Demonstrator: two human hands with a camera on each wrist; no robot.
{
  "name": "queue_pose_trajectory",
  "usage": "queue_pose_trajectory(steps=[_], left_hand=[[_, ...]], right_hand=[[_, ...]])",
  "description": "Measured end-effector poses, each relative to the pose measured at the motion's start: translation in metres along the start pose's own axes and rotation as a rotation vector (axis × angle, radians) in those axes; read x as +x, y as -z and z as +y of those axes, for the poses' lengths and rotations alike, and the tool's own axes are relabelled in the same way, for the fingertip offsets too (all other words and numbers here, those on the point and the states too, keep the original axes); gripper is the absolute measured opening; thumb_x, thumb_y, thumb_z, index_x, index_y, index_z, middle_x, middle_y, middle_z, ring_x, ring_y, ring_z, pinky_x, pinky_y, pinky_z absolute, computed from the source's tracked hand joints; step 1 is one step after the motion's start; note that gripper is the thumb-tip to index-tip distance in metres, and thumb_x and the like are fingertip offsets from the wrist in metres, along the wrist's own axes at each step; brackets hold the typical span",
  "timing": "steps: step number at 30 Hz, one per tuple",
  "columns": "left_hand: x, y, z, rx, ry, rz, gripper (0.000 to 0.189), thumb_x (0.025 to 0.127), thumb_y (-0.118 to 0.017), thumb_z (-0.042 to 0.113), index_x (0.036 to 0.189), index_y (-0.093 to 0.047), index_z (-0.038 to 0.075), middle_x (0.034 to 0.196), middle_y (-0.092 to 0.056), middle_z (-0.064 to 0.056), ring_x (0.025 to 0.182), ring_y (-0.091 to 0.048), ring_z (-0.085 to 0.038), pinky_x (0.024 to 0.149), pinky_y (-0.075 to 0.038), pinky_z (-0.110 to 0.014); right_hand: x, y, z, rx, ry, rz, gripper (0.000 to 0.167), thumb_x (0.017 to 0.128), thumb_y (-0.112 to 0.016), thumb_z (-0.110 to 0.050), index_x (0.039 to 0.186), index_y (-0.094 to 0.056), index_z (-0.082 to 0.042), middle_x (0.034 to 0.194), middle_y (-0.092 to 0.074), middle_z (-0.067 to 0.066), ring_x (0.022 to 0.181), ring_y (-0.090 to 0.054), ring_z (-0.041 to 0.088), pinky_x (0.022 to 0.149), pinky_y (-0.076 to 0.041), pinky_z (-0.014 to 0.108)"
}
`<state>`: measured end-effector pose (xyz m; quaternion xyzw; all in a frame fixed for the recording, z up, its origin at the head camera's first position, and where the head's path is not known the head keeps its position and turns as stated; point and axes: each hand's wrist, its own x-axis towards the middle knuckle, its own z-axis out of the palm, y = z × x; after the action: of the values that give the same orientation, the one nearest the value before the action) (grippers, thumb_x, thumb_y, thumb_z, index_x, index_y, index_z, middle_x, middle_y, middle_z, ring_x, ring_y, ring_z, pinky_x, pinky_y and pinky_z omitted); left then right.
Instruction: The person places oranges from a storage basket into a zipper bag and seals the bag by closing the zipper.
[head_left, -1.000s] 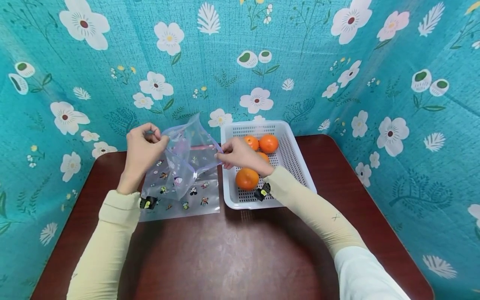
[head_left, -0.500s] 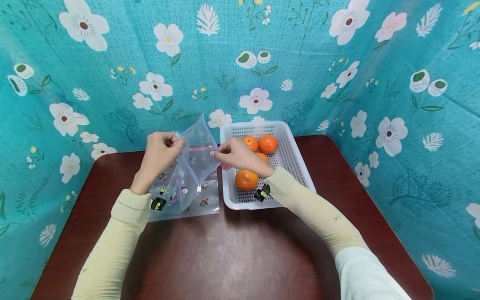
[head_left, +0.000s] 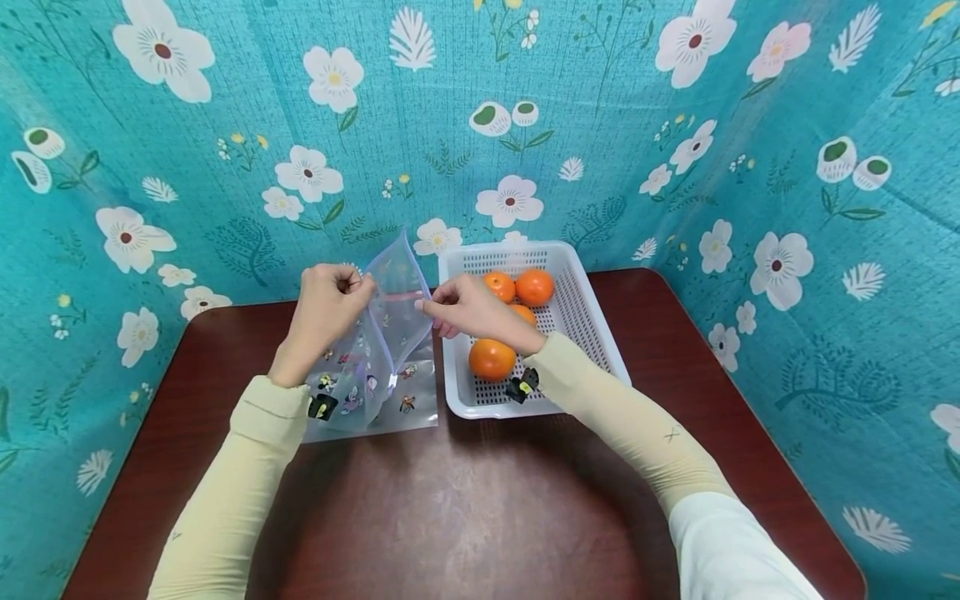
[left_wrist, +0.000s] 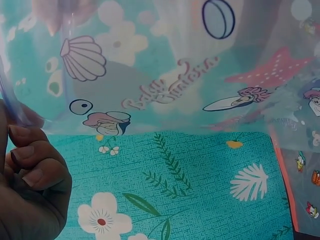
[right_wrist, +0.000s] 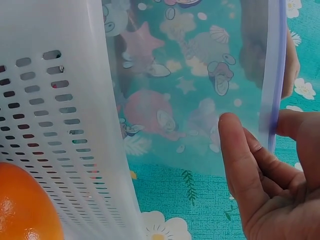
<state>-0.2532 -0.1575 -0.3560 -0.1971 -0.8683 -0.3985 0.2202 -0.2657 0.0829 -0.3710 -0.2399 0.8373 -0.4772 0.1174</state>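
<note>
Clear zip bag up between L hand & R hand, above tabletop. L hand: pinching bag's L edge, fingers curled in. R hand: thumb + finger on opp. edge, pinch grip. Mouth parted, approx. diamond; its long axis runs near–far, i.e. across the line betw. the hands, w/ a far corner sticking up and white slider at near end.

Key relation: white basket w/ orange fruit is immed. R of bag. R hand is nearer, at basket's L rim, forearm over basket; L hand on far side of bag from it. 4 fruit visible, 1 at front + 3 behind, partly hidden by R hand/arm. 2nd clear sheet or bag flat on tabletop under the raised one, just L of basket; small cartoon figs + red strip.

Text: pinkish script on zip bag in L wrist view, approx. "Baby", 2nd word maybe "Fantasia", n/s. Also shell + starfish prints. No brand or label legible elsewhere. Backdrop: teal floral cloth.
</note>
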Motion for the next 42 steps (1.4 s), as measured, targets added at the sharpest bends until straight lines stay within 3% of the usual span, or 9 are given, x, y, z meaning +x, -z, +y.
queue_pose_trajectory(steps=[7, 15, 19, 23, 30, 35, 38, 42], left_hand=[[0.000, -0.002, 0.001, -0.003, 0.028, -0.007, 0.041, 0.089, -0.057, 0.006, 0.052, -0.040, 0.010, 0.048, -0.031, -0.001, 0.048, -0.027, -0.016, 0.053, -0.028, -0.029], [0.000, -0.006, 0.000, -0.001, 0.048, -0.014, 0.040, 0.089, -0.058, 0.006, 0.052, -0.042, 0.010, 0.047, -0.033, 0.000, 0.046, -0.026, -0.015, 0.053, -0.029, -0.029], [0.000, -0.006, 0.000, 0.004, 0.050, -0.021, 0.041, 0.090, -0.057, 0.007, 0.053, -0.042, 0.010, 0.047, -0.032, 0.000, 0.047, -0.026, -0.015, 0.053, -0.029, -0.029], [-0.001, -0.007, -0.001, 0.006, 0.060, -0.035, 0.042, 0.092, -0.057, 0.008, 0.054, -0.042, 0.010, 0.048, -0.032, 0.000, 0.046, -0.027, -0.016, 0.054, -0.030, -0.030], [-0.001, -0.008, -0.003, 0.009, 0.083, -0.070, 0.043, 0.098, -0.056, 0.014, 0.056, -0.045, 0.010, 0.048, -0.034, -0.001, 0.045, -0.032, -0.019, 0.051, -0.031, -0.031], [-0.001, -0.010, -0.003, 0.004, 0.099, -0.082, 0.040, 0.099, -0.054, 0.014, 0.060, -0.048, 0.009, 0.049, -0.036, -0.001, 0.046, -0.035, -0.020, 0.054, -0.033, -0.033], [-0.002, -0.012, -0.002, -0.007, 0.103, -0.084, 0.038, 0.099, -0.054, 0.013, 0.062, -0.049, 0.007, 0.049, -0.037, -0.002, 0.046, -0.035, -0.020, 0.056, -0.034, -0.034], [-0.002, -0.014, -0.002, -0.024, 0.108, -0.089, 0.038, 0.099, -0.054, 0.012, 0.062, -0.050, 0.007, 0.049, -0.038, -0.002, 0.047, -0.036, -0.021, 0.059, -0.035, -0.034]], right_hand=[[-0.002, 0.002, -0.003, 0.024, -0.009, -0.007, 0.034, 0.101, -0.063, -0.034, 0.086, -0.075, -0.006, 0.075, -0.070, 0.014, 0.066, -0.070, 0.029, 0.067, -0.061, 0.042], [-0.006, 0.010, -0.001, 0.026, -0.018, -0.014, 0.031, 0.102, -0.060, -0.033, 0.096, -0.074, -0.007, 0.088, -0.071, 0.019, 0.071, -0.068, 0.025, 0.068, -0.060, 0.034], [-0.009, 0.020, 0.004, -0.076, -0.011, -0.028, 0.022, 0.101, -0.063, -0.027, 0.101, -0.075, -0.008, 0.095, -0.073, 0.016, 0.076, -0.068, 0.024, 0.069, -0.058, 0.031], [-0.010, 0.029, 0.015, -0.227, 0.017, -0.099, 0.018, 0.097, -0.066, -0.017, 0.108, -0.074, -0.005, 0.102, -0.074, 0.010, 0.086, -0.068, 0.020, 0.075, -0.057, 0.029], [-0.014, 0.035, 0.037, -0.408, -0.078, -0.268, 0.035, 0.093, -0.072, -0.013, 0.127, -0.068, -0.006, 0.124, -0.069, 0.009, 0.108, -0.062, 0.026, 0.096, -0.053, 0.037], [-0.015, 0.033, 0.044, -0.456, -0.092, -0.284, 0.040, 0.092, -0.072, -0.012, 0.131, -0.066, -0.006, 0.132, -0.065, 0.011, 0.120, -0.059, 0.030, 0.102, -0.050, 0.041], [-0.015, 0.032, 0.044, -0.437, -0.022, -0.206, 0.044, 0.094, -0.070, -0.014, 0.136, -0.062, -0.004, 0.135, -0.064, 0.010, 0.121, -0.059, 0.029, 0.104, -0.049, 0.041], [-0.014, 0.027, 0.035, -0.370, 0.253, -0.049, 0.049, 0.095, -0.068, -0.009, 0.142, -0.054, -0.002, 0.141, -0.059, 0.010, 0.124, -0.057, 0.024, 0.108, -0.046, 0.040]])
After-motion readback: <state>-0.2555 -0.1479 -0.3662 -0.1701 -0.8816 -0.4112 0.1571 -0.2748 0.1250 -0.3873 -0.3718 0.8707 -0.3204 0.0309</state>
